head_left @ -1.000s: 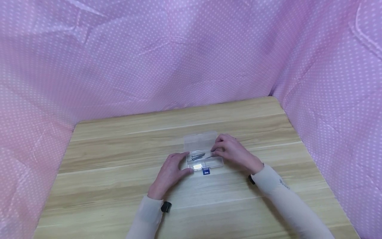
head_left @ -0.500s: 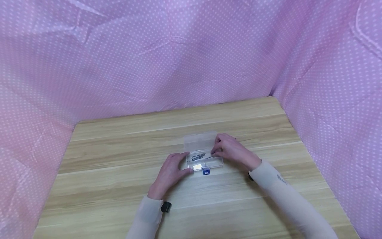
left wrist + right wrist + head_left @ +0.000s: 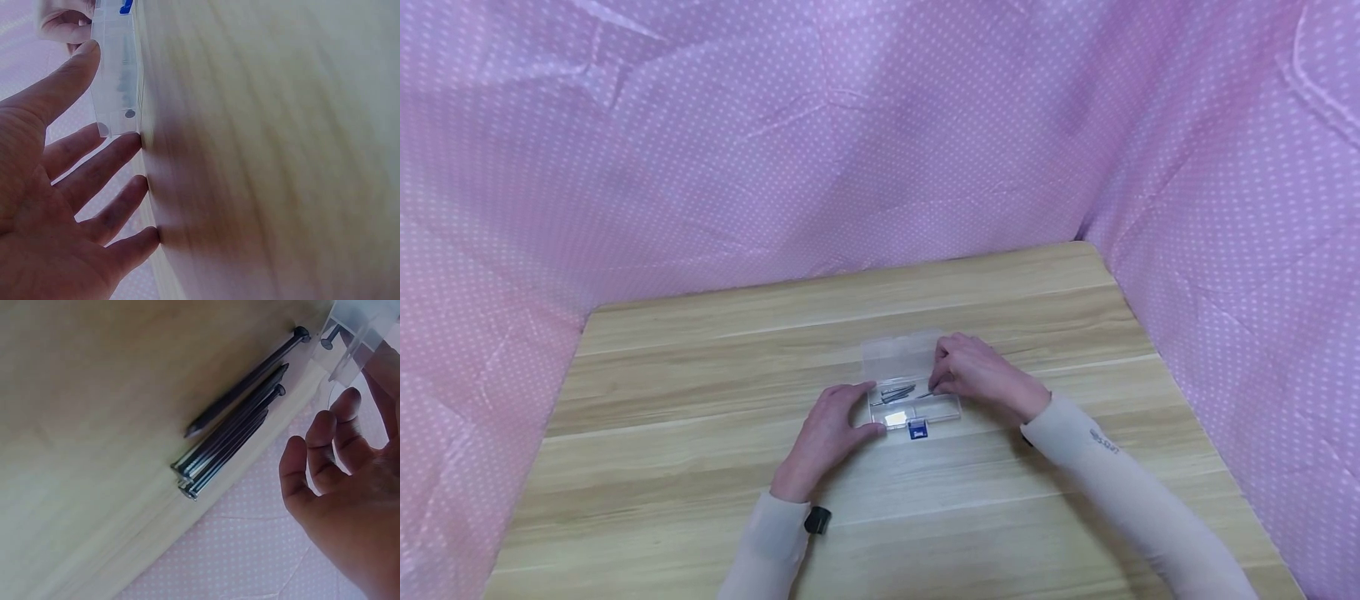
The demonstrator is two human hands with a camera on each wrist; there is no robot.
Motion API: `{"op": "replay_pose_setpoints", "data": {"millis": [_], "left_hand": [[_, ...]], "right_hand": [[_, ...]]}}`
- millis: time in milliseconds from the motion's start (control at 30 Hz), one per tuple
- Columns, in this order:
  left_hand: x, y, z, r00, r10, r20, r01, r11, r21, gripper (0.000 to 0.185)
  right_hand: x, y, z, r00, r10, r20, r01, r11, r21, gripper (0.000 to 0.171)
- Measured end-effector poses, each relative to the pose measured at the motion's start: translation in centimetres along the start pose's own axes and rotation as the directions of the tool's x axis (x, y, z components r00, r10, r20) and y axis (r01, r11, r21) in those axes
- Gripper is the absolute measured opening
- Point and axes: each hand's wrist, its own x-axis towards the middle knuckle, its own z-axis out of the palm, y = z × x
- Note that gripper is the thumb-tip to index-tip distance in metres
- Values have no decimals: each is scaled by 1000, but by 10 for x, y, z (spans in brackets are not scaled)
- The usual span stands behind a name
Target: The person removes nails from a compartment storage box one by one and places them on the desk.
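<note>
A clear plastic box (image 3: 937,407) with a blue latch tab (image 3: 917,429) lies on the table, its lid (image 3: 901,357) folded back. Several dark nails (image 3: 898,393) rest inside its left part. My left hand (image 3: 829,432) holds the box's left end, thumb at the near side and fingers at the far side, as the left wrist view also shows. My right hand (image 3: 985,377) is over the right part, its fingertips pinching a single nail (image 3: 331,337) seen through the plastic in the right wrist view. Its thumb and index fingertips are partly hidden there.
In the right wrist view, several loose nails (image 3: 231,425) lie on the wooden table (image 3: 700,417) under my right hand, which hides them from the head view. Pink dotted cloth (image 3: 850,150) hangs behind the table and at both sides.
My right wrist and forearm have shifted slightly left, and a little more of the nail at the fingertips shows. My left hand and the box have stayed in place.
</note>
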Motion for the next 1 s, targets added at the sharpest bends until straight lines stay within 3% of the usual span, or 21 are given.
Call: {"op": "replay_pose_setpoints", "data": {"millis": [367,667,1000], "left_hand": [[1,0,0,1000,-4,4,4,1000,-8,72],[1,-1,1,1000,-11,8,11,1000,-5,72],[1,-2,2,1000,-5,0,5,1000,-7,73]], "right_hand": [[2,-2,4,1000,10,-9,-11,998,-68,5],[-2,1,8,997,-74,-10,71,986,-147,4],[-6,3,8,997,-76,-23,72,991,-115,4]]}}
